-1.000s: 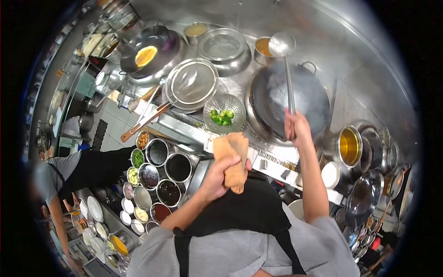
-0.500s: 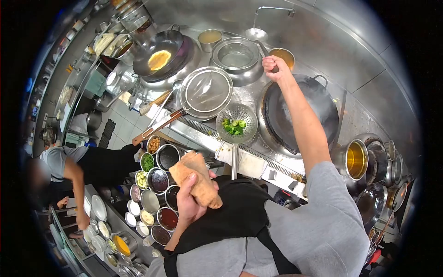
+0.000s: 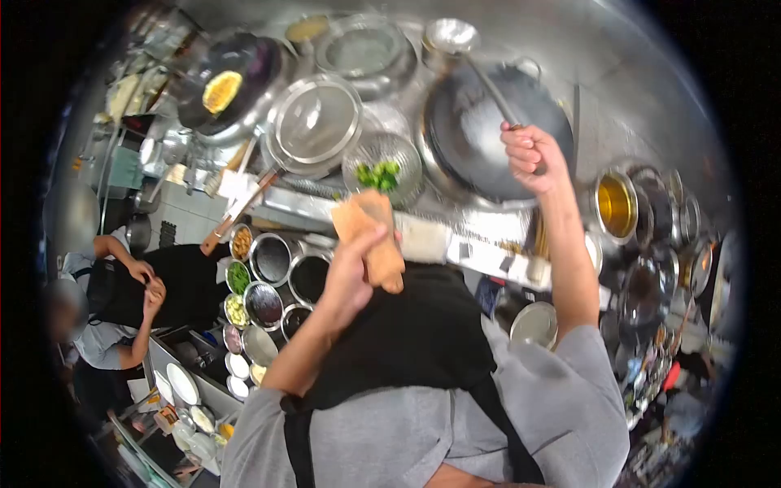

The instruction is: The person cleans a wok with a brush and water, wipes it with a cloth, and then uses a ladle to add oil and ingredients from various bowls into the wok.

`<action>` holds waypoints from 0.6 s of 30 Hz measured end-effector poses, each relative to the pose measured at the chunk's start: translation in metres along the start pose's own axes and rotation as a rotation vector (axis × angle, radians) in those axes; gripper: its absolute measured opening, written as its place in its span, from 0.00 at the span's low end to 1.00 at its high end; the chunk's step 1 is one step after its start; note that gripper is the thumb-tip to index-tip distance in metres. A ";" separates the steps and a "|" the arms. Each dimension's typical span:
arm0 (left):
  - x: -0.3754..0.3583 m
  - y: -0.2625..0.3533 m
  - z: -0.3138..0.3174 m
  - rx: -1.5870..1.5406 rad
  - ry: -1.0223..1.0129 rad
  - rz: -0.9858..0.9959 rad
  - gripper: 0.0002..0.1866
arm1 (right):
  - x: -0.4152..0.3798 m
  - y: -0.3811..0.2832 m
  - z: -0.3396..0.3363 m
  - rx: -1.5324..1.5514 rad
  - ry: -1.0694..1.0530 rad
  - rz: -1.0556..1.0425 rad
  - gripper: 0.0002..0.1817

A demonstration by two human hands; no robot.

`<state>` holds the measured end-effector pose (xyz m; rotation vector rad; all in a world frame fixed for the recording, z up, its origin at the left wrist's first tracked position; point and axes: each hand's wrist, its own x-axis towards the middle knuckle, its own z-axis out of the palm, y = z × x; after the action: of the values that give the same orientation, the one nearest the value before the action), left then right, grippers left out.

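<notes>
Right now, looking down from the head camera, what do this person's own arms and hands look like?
Loose, short grey sleeves cover the upper arms; the forearms are bare. The left hand and right hand wear no gloves, and neither wrist shows a watch.

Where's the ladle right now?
In the head view, just right of top centre, the ladle reaches across the dark wok, held in the right hand.

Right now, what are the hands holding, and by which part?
The right hand grips a ladle by its handle, near the end; the left hand grasps a folded tan cloth around its middle.
</notes>
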<state>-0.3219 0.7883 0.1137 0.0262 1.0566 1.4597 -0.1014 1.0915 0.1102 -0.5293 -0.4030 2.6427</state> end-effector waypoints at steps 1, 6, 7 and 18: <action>0.010 -0.003 -0.004 0.014 -0.008 -0.013 0.20 | -0.025 0.003 -0.001 -0.052 0.053 -0.014 0.05; 0.033 -0.011 -0.020 -0.027 -0.076 -0.201 0.20 | -0.106 0.016 -0.023 -0.886 0.547 -0.029 0.08; 0.037 -0.013 -0.023 -0.018 -0.092 -0.218 0.21 | -0.113 0.017 -0.038 -1.220 0.651 -0.085 0.11; 0.024 0.004 -0.035 -0.008 -0.027 -0.040 0.20 | 0.063 -0.005 0.029 -0.762 0.416 -0.227 0.04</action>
<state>-0.3517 0.7886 0.0822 0.0193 1.0237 1.4239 -0.1652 1.1183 0.1191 -1.1501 -1.2501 2.0176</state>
